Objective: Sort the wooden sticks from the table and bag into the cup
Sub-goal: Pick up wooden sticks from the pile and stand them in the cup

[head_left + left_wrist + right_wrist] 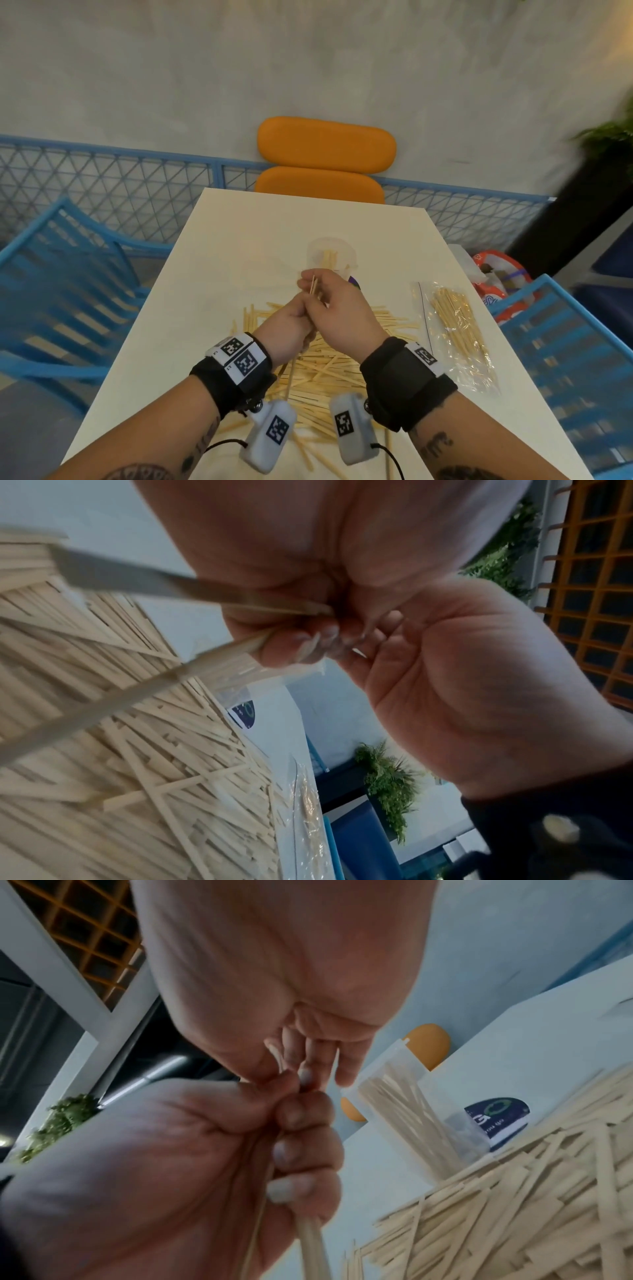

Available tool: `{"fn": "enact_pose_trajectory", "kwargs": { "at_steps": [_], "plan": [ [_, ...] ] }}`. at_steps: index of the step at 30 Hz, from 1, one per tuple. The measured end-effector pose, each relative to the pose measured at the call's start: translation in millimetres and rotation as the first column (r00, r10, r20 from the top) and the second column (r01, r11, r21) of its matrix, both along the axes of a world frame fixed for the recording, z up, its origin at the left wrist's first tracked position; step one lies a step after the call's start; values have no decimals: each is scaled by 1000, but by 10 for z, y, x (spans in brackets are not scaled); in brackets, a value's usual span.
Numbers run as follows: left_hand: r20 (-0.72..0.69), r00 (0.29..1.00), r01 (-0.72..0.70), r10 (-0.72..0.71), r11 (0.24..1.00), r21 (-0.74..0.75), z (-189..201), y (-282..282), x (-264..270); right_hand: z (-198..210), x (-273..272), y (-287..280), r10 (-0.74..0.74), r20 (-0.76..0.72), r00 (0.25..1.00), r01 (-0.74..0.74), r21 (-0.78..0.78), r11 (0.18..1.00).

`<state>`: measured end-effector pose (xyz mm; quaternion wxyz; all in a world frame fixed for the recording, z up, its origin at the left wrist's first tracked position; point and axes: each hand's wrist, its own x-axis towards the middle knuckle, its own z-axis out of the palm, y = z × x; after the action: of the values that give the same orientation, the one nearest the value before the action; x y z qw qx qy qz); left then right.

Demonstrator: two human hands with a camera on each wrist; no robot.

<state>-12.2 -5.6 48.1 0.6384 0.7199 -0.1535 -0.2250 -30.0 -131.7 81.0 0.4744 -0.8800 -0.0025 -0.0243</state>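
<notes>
While your left hand [291, 322] and right hand [337, 301] both pinch a few sticks [313, 286], seemingly aligning them, carry them onward into the cup [331, 257] just beyond.

Both forearms reach forward, wrists strapped in black bands; the left hand [287, 325] is fisted, fingers [301, 1150] curled round a bunch of thin wooden sticks [313, 286]; the right hand [337, 305] presses against it from the right, its fingertips [303, 279] pinching the sticks' upper ends; knuckles touch.
</notes>
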Motion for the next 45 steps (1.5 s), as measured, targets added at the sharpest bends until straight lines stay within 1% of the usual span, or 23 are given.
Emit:
{"fn": "enact_pose_trajectory", "kwargs": {
  "at_steps": [2, 4, 5, 7, 8, 9, 10, 12, 14, 16, 19, 22, 26, 30, 32, 35, 36, 38, 40, 43, 45],
  "plan": [
    [-6, 998, -55, 55, 997, -55, 26, 16, 42, 11, 7, -4, 36, -19, 999, -34, 80, 996],
    [-41, 986, -169, 164, 976, -141, 52, 51, 113, 8, 4, -31, 52, -64, 997, -38, 199, 979],
    [-77, 969, -247, 237, 949, -197, 61, 69, 158, 17, -15, -42, 76, -111, 991, -52, 204, 978],
    [-160, 927, -374, 339, 869, -324, 76, 96, 242, -19, -78, -53, 165, -264, 950, -147, 90, 985],
    [-197, 911, -412, 363, 828, -381, 92, 103, 280, -60, -112, -47, 218, -339, 915, -223, 26, 974],
    [-224, 900, -436, 375, 794, -424, 113, 104, 304, -99, -152, -33, 267, -394, 880, -287, 8, 958],
    [-246, 893, -451, 378, 768, -455, 130, 103, 320, -135, -181, -16, 304, -423, 854, -314, 48, 948],
    [-284, 884, -467, 372, 741, -483, 139, 86, 330, -178, -208, 8, 331, -431, 840, -277, 185, 943],
    [-318, 881, -470, 351, 734, -490, 119, 53, 302, -166, -187, 15, 295, -403, 866, -214, 234, 948],
    [-346, 882, -459, 319, 742, -488, 91, 8, 266, -154, -144, 9, 280, -381, 881, -179, 278, 944],
    [-353, 888, -441, 294, 763, -473, 90, -42, 250, -171, -116, -12, 287, -384, 878, -169, 313, 935],
    [-332, 891, -439, 310, 778, -450, 98, -39, 259, -207, -132, -15, 296, -390, 872, -172, 321, 931],
    [-236, 924, -368, 300, 865, -341, 32, -71, 265, -215, -123, 7, 232, -363, 902, -120, 304, 945],
    [-161, 955, -283, 251, 931, -230, 47, -92, 267, -194, -128, 13, 206, -368, 907, -59, 375, 925],
    [-143, 952, -297, 269, 925, -237, 92, -108, 282, -181, -135, -19, 223, -383, 897, -41, 429, 902],
    [-122, 914, -406, 388, 854, -326, 115, -79, 373, -167, -153, -98, 256, -420, 871, -23, 485, 874],
    [-98, 907, -418, 410, 846, -330, 103, -56, 423, -175, -158, -124, 268, -425, 864, -24, 498, 867],
    [-21, 917, -387, 399, 874, -295, 99, -46, 470, -200, -165, -151, 273, -420, 866, -16, 522, 853],
    [29, 932, -344, 362, 905, -251, 123, -84, 456, -219, -150, -146, 250, -399, 882, 9, 544, 839],
    [60, 943, -311, 328, 929, -201, 180, -158, 401, -221, -128, -120, 224, -377, 899, 33, 568, 822],
    [66, 949, -294, 310, 939, -176, 234, -175, 402, -224, -113, -129, 207, -350, 914, 28, 562, 827]
  ]
}}
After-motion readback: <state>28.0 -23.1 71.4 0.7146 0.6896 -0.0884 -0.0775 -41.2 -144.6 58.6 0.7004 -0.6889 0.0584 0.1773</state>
